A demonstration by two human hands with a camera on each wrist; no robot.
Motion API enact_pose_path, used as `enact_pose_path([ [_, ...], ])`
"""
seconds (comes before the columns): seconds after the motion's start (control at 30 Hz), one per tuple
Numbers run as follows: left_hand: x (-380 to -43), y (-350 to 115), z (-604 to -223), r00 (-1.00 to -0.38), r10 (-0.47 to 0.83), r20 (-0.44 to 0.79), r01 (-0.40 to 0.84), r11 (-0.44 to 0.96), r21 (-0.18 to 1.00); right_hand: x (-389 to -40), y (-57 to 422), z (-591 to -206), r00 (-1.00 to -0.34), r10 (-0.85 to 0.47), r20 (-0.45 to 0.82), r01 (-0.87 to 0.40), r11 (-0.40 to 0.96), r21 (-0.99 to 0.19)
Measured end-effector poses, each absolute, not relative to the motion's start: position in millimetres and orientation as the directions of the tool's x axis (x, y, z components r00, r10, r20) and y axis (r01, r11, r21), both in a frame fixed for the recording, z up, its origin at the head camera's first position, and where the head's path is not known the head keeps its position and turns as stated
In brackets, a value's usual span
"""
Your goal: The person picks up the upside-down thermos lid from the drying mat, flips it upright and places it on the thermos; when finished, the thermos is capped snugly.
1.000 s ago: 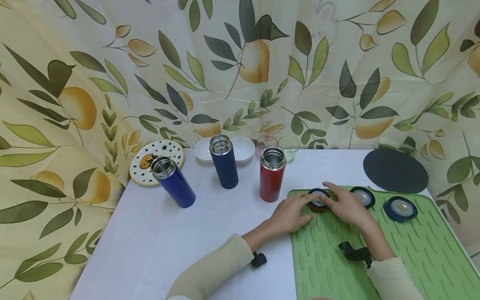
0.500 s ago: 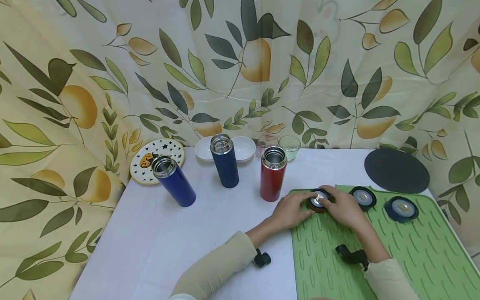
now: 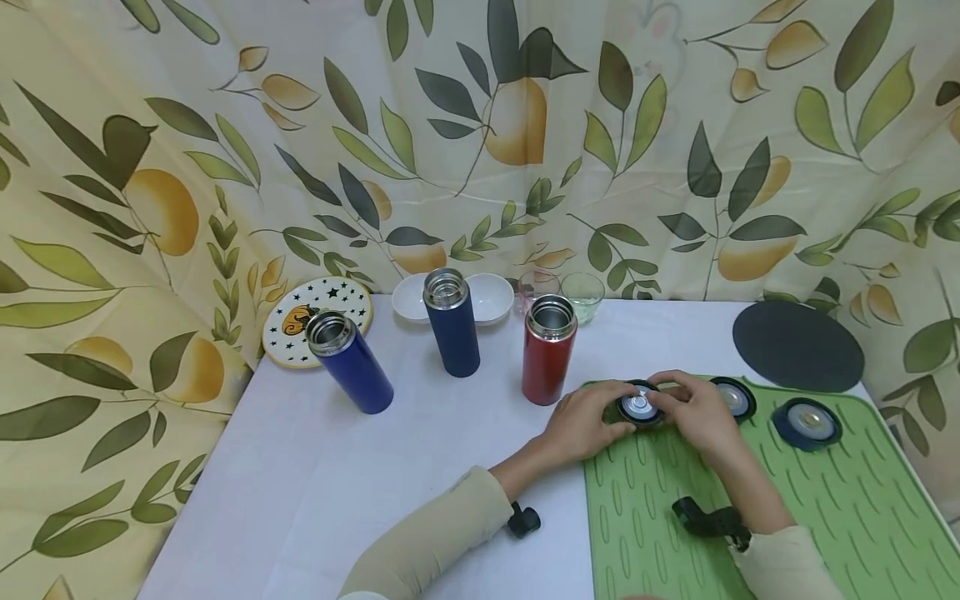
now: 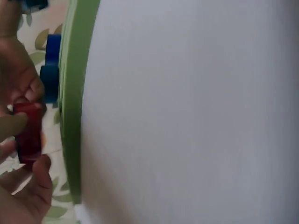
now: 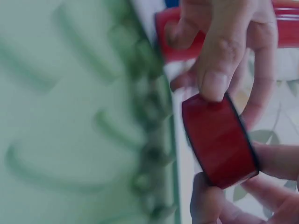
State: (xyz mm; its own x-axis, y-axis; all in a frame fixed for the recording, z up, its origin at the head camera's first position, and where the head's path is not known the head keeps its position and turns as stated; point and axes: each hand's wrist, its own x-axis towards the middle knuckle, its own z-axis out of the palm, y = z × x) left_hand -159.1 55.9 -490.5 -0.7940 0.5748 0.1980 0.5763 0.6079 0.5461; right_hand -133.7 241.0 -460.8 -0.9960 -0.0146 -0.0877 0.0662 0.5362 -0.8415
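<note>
Both hands hold a round red bottle lid (image 3: 639, 406), its metallic underside turned up in the head view. My left hand (image 3: 583, 423) pinches its left edge between fingers and thumb. On the opposite edge, my right hand (image 3: 697, 414) grips it with bent fingers. The right wrist view shows the lid's red side (image 5: 219, 140) between the two hands, lifted off the green mat (image 5: 51, 140). Just left of the hands stands a red bottle (image 3: 546, 367) without a lid. Two dark blue lids, a nearer one (image 3: 807, 422) and another (image 3: 737, 400) partly behind my right hand, lie on the mat.
An open navy bottle (image 3: 453, 342) and an open blue bottle (image 3: 356, 371) stand left of the red one. Behind are a star-patterned plate (image 3: 277, 342), a white double dish (image 3: 491, 300) and glass cups (image 3: 583, 296). A black round pad (image 3: 797, 346) lies at the back right.
My right hand's fingers, stretched over the lid a second ago, have bent to grip its edge. The lid has risen slightly and its metallic inside shows more. The bottles stay put.
</note>
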Motion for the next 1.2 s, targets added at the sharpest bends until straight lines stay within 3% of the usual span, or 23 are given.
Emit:
enact_pose_path([
  [0.23,-156.3,45.7,-466.0,-0.759,0.526,0.384,0.647,0.540,0.539,-131.8,234.4,-434.1,-0.993,0.004,-0.120,0.120,0.124,-0.985],
  [0.33,-156.1,42.3,-458.0,-0.730,0.504,0.462,0.682,0.486,0.546,-130.6,231.0,-422.3,-0.993,-0.019,-0.119,0.118,0.029,-0.993],
  [0.5,-155.0,37.4,-449.6,-0.690,0.464,0.555,0.721,0.383,0.577,-128.3,227.8,-407.5,-0.986,-0.101,-0.131,0.121,0.102,-0.987],
  [0.67,-153.5,33.6,-443.4,-0.683,0.466,0.562,0.724,0.334,0.603,-125.9,228.3,-396.9,-0.965,-0.212,-0.153,0.112,0.195,-0.974],
  [1.2,-154.9,23.4,-435.4,-0.658,0.470,0.588,0.729,0.202,0.654,-126.7,225.8,-385.2,-0.942,-0.283,-0.180,0.164,0.078,-0.983],
])
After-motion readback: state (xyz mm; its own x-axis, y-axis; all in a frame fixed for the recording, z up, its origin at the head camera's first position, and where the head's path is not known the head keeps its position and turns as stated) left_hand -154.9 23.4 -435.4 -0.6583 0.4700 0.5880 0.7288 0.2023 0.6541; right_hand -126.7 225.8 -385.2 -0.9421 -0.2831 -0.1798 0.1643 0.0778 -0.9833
